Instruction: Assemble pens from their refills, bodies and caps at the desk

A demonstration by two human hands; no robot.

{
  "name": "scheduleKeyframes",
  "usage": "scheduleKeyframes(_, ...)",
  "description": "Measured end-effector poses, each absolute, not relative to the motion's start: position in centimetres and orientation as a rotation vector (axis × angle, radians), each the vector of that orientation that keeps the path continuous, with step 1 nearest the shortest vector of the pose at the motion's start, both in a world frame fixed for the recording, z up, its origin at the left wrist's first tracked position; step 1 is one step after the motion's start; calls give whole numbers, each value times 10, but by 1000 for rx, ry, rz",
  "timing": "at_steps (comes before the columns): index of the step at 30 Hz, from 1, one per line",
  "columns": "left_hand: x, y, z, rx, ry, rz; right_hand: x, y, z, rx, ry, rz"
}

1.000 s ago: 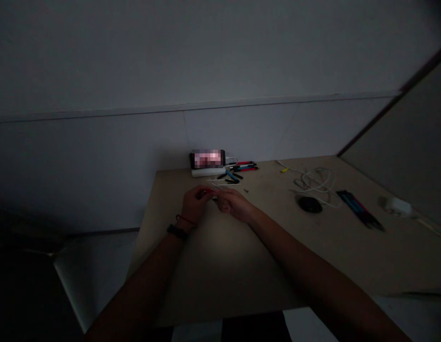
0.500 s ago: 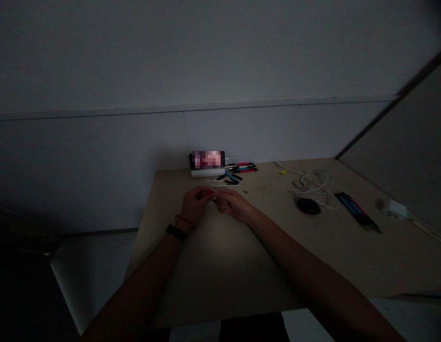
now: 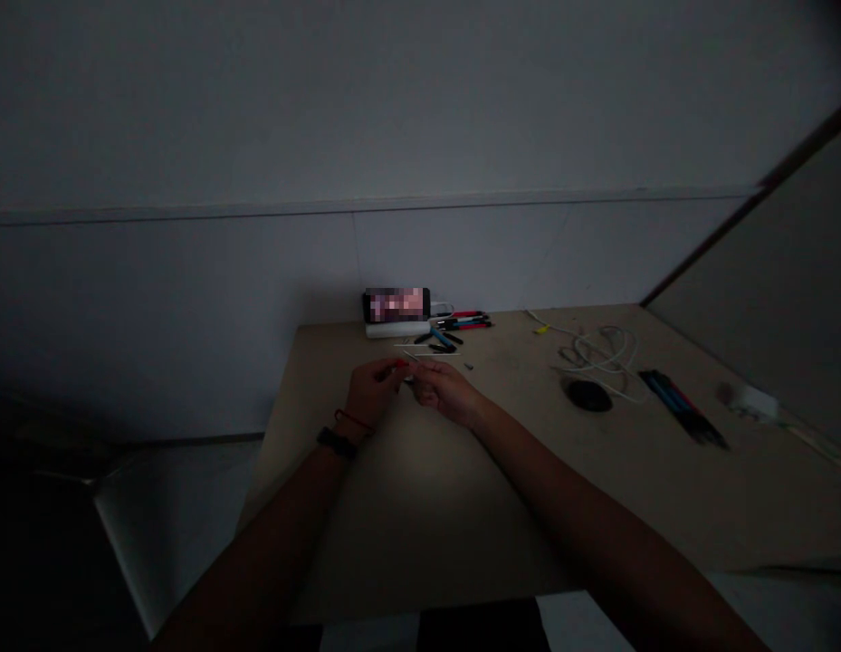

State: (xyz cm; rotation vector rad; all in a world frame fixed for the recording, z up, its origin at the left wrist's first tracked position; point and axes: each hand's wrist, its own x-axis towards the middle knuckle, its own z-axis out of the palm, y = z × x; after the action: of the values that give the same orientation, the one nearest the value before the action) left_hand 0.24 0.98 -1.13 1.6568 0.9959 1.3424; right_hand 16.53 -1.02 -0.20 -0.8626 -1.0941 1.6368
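My left hand (image 3: 376,385) is closed in a pinch on a small red piece (image 3: 399,363), which looks like part of a pen. Right beside it, fingertips nearly meeting, my right hand (image 3: 442,389) is also pinched; what it grips is too small and dark to make out. Just beyond the fingers lie thin white sticks (image 3: 437,354), possibly pen refills, along with loose black and blue pen parts (image 3: 442,340). A tiny grey piece (image 3: 468,366) sits to the right of them.
A phone (image 3: 396,305) leans upright on a white block (image 3: 397,330) at the wall. Several pens (image 3: 467,321) lie beside it. To the right are a black mouse (image 3: 588,395), a coiled white cable (image 3: 600,349), more pens (image 3: 682,407) and a white adapter (image 3: 758,401).
The hands stay together in nearly the same place. A little more of the red piece shows at my left fingertips. The view has shifted very slightly.
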Motion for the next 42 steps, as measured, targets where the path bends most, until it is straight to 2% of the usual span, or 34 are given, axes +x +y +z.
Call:
scheduleKeyframes(28,2,10,-7,1665,995,1385,163,-10,-2,-833,-1043,1596)
scheduleKeyframes(42,4,9,-17,1795,915,1157,159,-14,1,-834,-1056,1424)
